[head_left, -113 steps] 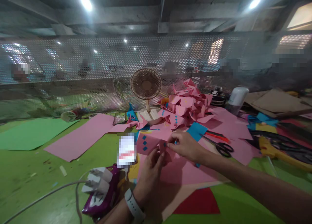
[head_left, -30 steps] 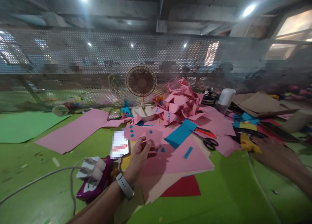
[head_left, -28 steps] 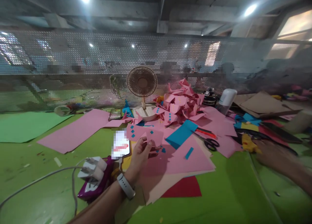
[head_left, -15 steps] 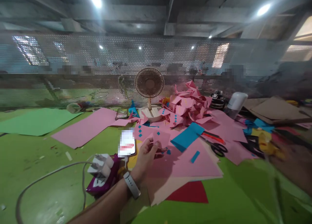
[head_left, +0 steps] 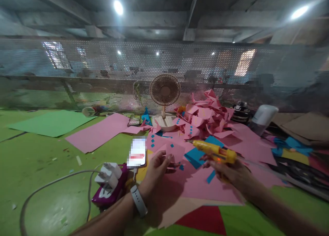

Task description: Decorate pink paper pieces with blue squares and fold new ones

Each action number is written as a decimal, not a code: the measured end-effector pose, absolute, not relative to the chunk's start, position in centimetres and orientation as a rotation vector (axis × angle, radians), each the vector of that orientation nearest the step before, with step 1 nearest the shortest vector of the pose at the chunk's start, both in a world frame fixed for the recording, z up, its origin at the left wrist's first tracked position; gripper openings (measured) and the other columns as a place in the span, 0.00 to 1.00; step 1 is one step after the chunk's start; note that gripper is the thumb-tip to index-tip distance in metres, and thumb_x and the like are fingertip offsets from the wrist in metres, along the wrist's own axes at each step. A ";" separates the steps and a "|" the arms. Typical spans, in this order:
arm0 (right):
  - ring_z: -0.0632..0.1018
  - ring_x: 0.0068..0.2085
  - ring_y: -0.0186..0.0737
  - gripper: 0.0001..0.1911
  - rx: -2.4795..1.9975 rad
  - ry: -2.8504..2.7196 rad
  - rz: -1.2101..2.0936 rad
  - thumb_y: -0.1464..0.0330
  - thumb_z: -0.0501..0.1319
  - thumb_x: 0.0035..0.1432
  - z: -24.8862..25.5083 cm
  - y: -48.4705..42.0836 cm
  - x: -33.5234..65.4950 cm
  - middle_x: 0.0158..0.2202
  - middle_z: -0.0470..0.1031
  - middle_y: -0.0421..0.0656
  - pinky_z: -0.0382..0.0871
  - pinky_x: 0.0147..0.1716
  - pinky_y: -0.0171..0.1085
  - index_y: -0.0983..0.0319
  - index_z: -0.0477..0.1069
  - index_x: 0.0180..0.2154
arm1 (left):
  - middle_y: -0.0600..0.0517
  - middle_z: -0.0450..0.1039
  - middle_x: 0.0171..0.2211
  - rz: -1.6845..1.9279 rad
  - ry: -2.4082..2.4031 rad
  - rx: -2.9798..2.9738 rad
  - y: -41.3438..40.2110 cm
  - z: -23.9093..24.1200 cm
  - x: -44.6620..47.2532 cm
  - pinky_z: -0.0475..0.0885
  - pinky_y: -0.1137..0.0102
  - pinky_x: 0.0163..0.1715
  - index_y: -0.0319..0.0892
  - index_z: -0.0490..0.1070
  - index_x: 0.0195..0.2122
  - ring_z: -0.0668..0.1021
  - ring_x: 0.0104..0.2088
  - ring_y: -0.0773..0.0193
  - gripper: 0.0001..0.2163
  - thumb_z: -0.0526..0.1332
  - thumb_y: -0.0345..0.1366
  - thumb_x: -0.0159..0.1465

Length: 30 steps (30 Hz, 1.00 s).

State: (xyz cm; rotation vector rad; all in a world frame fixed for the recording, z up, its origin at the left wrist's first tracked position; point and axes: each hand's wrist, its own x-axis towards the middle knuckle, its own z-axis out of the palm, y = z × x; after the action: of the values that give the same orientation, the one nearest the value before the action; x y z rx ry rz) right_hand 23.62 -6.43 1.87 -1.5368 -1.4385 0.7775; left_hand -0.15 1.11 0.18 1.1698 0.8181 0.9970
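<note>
- A person's left hand (head_left: 156,167), a pale watch band (head_left: 138,206) on its wrist, pinches a small pink paper piece (head_left: 171,152) with blue diamond stickers between thumb and fingertips, holding it upright just above the paper pile.
- The right hand (head_left: 231,174) is wrapped around the handle of a yellow glue gun (head_left: 214,151), its nozzle aimed toward 9 o'clock and stopping just short of the pink piece; gun and paper are near each other but apart.
- Under both hands lie overlapping pink sheets (head_left: 203,184) over a red sheet (head_left: 203,219), with blue paper (head_left: 197,153) showing at 12 o'clock of the right hand.
- At 9 o'clock of the left hand a phone (head_left: 137,153) with a lit screen rests beside white plugs on a purple power strip (head_left: 109,189), its grey cable (head_left: 51,188) trailing toward 8 o'clock.
- At 12 o'clock stands a small desk fan (head_left: 165,90), and at 1 o'clock a heap of folded pink paper shapes (head_left: 203,118).
- The green work surface (head_left: 46,160) also carries a long pink sheet (head_left: 100,131) and a green sheet (head_left: 51,123) toward 10 o'clock; a perforated metal screen (head_left: 102,75) backs the bench beneath a concrete ceiling with round lights.
</note>
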 end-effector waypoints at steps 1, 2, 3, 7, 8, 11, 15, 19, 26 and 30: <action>0.73 0.27 0.39 0.22 -1.521 -1.444 0.830 0.53 0.58 0.51 1.9 -6.3 22.3 0.33 0.76 0.46 0.68 0.22 0.35 0.61 0.73 0.42 | 0.55 0.70 0.26 1.004 0.819 1.167 1.1 0.1 -0.1 0.72 0.69 0.27 0.42 0.61 0.33 0.80 0.30 0.59 0.18 0.65 0.48 0.51; 0.74 0.29 0.40 0.22 -1.511 -1.451 0.874 0.53 0.58 0.50 1.9 -6.2 21.3 0.33 0.76 0.46 0.69 0.24 0.36 0.61 0.73 0.41 | 0.56 0.69 0.26 1.011 0.818 1.164 1.1 0.0 -0.1 0.72 0.70 0.27 0.42 0.60 0.34 0.80 0.30 0.59 0.18 0.65 0.48 0.52; 0.75 0.31 0.41 0.22 -1.517 -1.453 0.893 0.53 0.58 0.50 1.8 -6.1 20.5 0.33 0.76 0.46 0.70 0.25 0.36 0.61 0.73 0.41 | 0.57 0.69 0.25 1.012 0.811 1.166 1.1 -0.2 -0.1 0.73 0.70 0.27 0.43 0.60 0.35 0.80 0.30 0.59 0.18 0.65 0.47 0.52; 0.75 0.32 0.43 0.21 -1.630 -1.370 0.875 0.54 0.59 0.49 0.7 -6.4 19.1 0.33 0.76 0.45 0.71 0.30 0.38 0.61 0.72 0.41 | 0.56 0.70 0.26 0.992 0.768 1.208 0.8 -0.5 0.0 0.74 0.69 0.28 0.43 0.59 0.37 0.79 0.29 0.61 0.15 0.62 0.45 0.56; 0.75 0.32 0.42 0.22 -1.641 -1.338 0.871 0.55 0.59 0.49 0.4 -6.5 19.0 0.35 0.76 0.45 0.71 0.31 0.38 0.61 0.71 0.42 | 0.55 0.71 0.27 0.990 0.763 1.219 0.8 -0.5 0.0 0.74 0.69 0.29 0.42 0.60 0.37 0.79 0.30 0.61 0.14 0.62 0.44 0.57; 0.76 0.34 0.43 0.23 -1.635 -1.280 0.874 0.55 0.58 0.48 0.1 -6.8 18.8 0.37 0.76 0.46 0.72 0.34 0.38 0.61 0.70 0.44 | 0.53 0.71 0.29 0.970 0.758 1.244 0.7 -0.4 0.0 0.74 0.69 0.29 0.42 0.61 0.38 0.79 0.31 0.62 0.12 0.60 0.43 0.59; 0.76 0.35 0.44 0.22 -1.681 -1.319 0.889 0.55 0.57 0.49 0.8 -6.8 18.9 0.34 0.76 0.45 0.71 0.36 0.38 0.62 0.70 0.42 | 0.53 0.71 0.29 0.946 0.742 1.259 0.6 -0.5 -0.1 0.74 0.69 0.30 0.41 0.62 0.39 0.78 0.31 0.63 0.11 0.59 0.42 0.61; 0.76 0.36 0.43 0.21 -1.658 -1.387 0.934 0.58 0.56 0.51 1.6 -6.9 18.9 0.35 0.75 0.45 0.71 0.36 0.37 0.62 0.69 0.44 | 0.53 0.71 0.30 0.937 0.724 1.266 0.6 -0.7 -0.2 0.74 0.68 0.30 0.42 0.61 0.40 0.78 0.32 0.63 0.11 0.58 0.42 0.62; 0.75 0.35 0.41 0.15 -1.666 -1.433 0.941 0.61 0.55 0.51 2.3 -7.2 18.8 0.35 0.75 0.45 0.70 0.36 0.36 0.61 0.71 0.38 | 0.54 0.70 0.29 0.950 0.714 1.249 0.7 -0.7 -0.1 0.74 0.69 0.29 0.43 0.60 0.40 0.79 0.31 0.63 0.10 0.58 0.41 0.62; 0.74 0.34 0.40 0.11 -1.618 -1.473 0.960 0.63 0.55 0.51 3.0 -7.3 18.7 0.33 0.74 0.44 0.70 0.34 0.35 0.60 0.71 0.35 | 0.54 0.70 0.30 0.944 0.720 1.255 0.5 -0.5 -0.1 0.74 0.69 0.29 0.42 0.61 0.40 0.79 0.30 0.63 0.11 0.58 0.42 0.62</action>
State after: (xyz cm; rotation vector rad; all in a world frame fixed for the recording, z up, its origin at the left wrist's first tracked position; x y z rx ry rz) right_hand 18.70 -7.26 2.98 -1.6175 -1.4732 0.9600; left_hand -0.08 0.54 -0.46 1.2552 0.7199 0.9437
